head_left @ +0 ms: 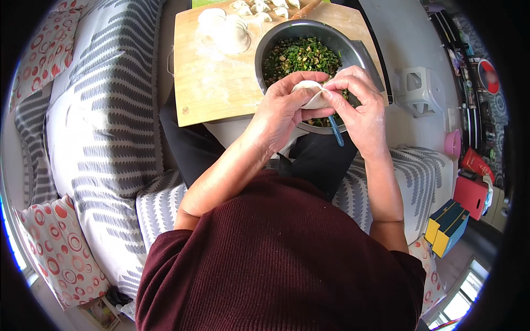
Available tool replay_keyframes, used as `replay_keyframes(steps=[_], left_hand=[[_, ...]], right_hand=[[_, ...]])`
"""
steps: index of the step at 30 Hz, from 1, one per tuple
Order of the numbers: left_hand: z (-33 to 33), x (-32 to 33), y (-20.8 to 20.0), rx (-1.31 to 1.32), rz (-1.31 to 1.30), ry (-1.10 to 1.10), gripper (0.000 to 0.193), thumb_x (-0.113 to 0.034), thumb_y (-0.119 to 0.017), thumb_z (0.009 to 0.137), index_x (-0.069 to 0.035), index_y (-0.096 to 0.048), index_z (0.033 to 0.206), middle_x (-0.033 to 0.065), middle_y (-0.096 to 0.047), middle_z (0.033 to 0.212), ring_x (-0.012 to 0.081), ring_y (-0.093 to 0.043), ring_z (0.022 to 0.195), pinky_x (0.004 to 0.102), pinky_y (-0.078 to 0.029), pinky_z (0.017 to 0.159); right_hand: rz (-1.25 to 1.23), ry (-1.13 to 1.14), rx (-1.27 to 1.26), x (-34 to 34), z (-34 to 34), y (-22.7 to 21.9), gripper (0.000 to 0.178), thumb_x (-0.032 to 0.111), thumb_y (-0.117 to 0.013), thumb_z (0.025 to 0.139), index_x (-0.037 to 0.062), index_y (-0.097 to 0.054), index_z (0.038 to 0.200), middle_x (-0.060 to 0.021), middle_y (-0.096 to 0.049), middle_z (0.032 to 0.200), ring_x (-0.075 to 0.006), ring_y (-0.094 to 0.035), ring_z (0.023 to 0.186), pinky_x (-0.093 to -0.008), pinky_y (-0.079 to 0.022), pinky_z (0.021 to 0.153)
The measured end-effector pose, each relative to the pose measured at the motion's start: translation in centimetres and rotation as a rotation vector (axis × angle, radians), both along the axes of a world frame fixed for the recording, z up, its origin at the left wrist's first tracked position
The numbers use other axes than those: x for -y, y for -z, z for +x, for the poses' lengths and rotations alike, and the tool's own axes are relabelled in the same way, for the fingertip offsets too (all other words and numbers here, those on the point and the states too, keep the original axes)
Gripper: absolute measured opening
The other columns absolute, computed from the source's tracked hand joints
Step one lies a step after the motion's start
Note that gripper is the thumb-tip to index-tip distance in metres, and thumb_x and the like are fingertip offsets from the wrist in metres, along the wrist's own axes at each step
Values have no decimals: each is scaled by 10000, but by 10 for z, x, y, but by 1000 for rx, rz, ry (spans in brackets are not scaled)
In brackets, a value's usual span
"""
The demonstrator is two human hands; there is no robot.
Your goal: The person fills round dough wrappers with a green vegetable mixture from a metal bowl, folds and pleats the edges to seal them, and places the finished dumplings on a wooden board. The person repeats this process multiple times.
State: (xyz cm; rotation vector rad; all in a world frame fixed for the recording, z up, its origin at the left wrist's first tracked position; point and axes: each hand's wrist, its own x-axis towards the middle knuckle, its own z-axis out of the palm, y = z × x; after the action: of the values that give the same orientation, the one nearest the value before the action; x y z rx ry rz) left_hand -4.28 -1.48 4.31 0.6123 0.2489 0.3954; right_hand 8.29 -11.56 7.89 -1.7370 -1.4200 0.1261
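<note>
Over the near side of a metal bowl [361,52], both my hands hold one folded dumpling [317,100] of white dough. My left hand [284,105] cradles it, with the thumb along its face. The thumb and fingers of my right hand [361,102] pinch the dough's right edge. Chopped green filling [301,58] with brownish bits fills much of the bowl. A blue handle [335,131] leans out over the bowl's near rim, its lower end hidden beneath my hands.
The bowl stands on a floured wooden board [215,102]. Round dough wrappers [232,36] lie stacked at its far left. Several finished dumplings [262,6] and a rolling pin [306,8] are at the far edge. A white plastic stool [419,91] stands to the right, a striped sofa [118,110] to the left.
</note>
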Motion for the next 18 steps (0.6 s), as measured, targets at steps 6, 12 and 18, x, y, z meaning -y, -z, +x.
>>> replay_keyframes(steps=[6, 12, 18], left_hand=[[-1, -8, 4, 84, -193, 123, 285, -108, -432, 1003, 84, -526, 1192, 162, -621, 1102, 214, -652, 995, 333, -568, 908], [1, -8, 15, 93, -141, 124, 331, -172, -409, 1033, 88, -521, 1205, 134, -632, 1079, 191, -649, 985, 323, -561, 918], [2, -8, 16, 77, -107, 139, 371, -217, -418, 1035, 82, -516, 1232, 121, -631, 1089, 182, -644, 995, 325, -555, 929]], right_hand=[[37, 2, -9, 1, 3, 2, 95, -15, -688, 795, -19, -655, 883, -66, -608, 816, -170, -587, 805, -283, -474, 743], [-73, -63, -151, -2, 8, -3, 255, 16, -707, 783, 32, -712, 1037, -62, -606, 830, -163, -594, 781, -287, -488, 707], [-101, -90, -192, -9, 7, -5, 143, -4, -702, 781, 12, -717, 923, -62, -605, 831, -156, -589, 765, -272, -483, 689]])
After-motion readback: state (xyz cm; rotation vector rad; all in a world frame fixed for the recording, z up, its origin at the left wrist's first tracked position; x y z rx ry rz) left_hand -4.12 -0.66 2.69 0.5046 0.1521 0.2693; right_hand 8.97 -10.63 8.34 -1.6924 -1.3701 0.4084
